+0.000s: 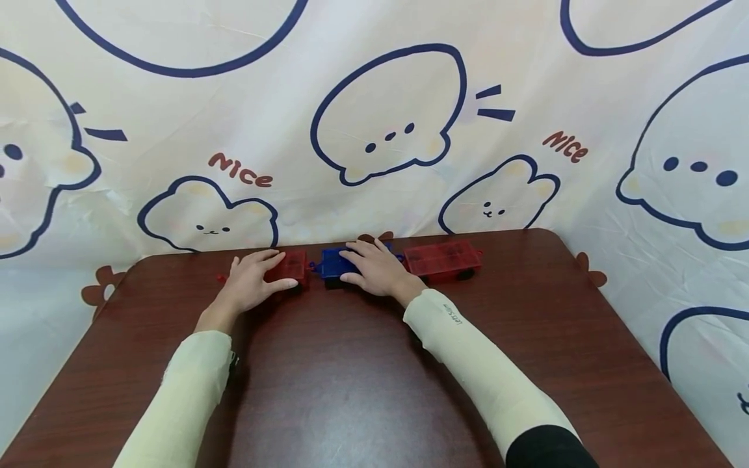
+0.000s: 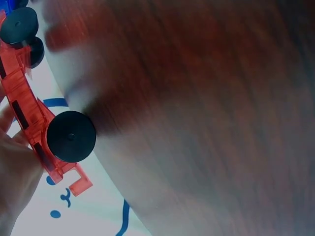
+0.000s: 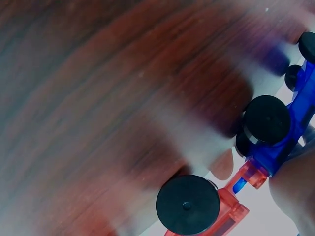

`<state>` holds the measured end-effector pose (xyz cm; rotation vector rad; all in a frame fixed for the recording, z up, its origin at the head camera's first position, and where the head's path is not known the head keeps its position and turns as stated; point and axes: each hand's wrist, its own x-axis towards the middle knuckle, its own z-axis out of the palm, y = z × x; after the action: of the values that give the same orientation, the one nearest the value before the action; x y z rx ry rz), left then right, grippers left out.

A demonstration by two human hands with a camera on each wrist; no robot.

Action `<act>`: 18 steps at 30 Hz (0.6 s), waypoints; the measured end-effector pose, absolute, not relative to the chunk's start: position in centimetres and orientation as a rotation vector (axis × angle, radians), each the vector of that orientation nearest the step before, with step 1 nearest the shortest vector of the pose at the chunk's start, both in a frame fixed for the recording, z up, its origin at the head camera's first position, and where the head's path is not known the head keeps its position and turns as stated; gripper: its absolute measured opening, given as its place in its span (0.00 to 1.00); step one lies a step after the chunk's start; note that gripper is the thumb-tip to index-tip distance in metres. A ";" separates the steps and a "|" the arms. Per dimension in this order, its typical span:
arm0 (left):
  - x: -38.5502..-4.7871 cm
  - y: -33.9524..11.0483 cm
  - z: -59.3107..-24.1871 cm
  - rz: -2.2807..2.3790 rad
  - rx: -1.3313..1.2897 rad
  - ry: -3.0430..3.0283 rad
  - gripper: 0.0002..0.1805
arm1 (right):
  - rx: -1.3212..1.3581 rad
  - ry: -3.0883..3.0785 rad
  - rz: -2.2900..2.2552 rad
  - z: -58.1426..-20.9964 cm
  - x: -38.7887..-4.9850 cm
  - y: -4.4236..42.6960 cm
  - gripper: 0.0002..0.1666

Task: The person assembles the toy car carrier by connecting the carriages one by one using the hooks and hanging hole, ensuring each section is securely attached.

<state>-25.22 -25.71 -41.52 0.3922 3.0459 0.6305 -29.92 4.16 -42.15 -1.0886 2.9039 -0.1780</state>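
Observation:
Three see-through plastic toy train cars with black wheels stand in a row along the table's far edge. My left hand grips the left red car, thumb on the near side and fingers over the top. My right hand holds the middle blue car, its thumb low on the near side and fingers spread across it. Beyond that hand sits another red car. In the right wrist view, the blue hook sits within the red car's coupling. At the left red car's outer end, a small hook sticks out.
The dark brown wooden table stretches from the cars toward me. Behind it and at both sides hangs a pale cloth with blue cartoon outlines, close to the far edge.

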 end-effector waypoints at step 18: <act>-25.1 -25.7 -41.4 0.587 0.371 3.045 0.51 | -1.105 2.885 -0.216 -42.1 -30.0 4.1 0.38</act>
<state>-25.07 -25.73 -41.44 0.3710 3.0452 0.5869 -29.95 4.14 -42.10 -1.1048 2.8852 -0.2160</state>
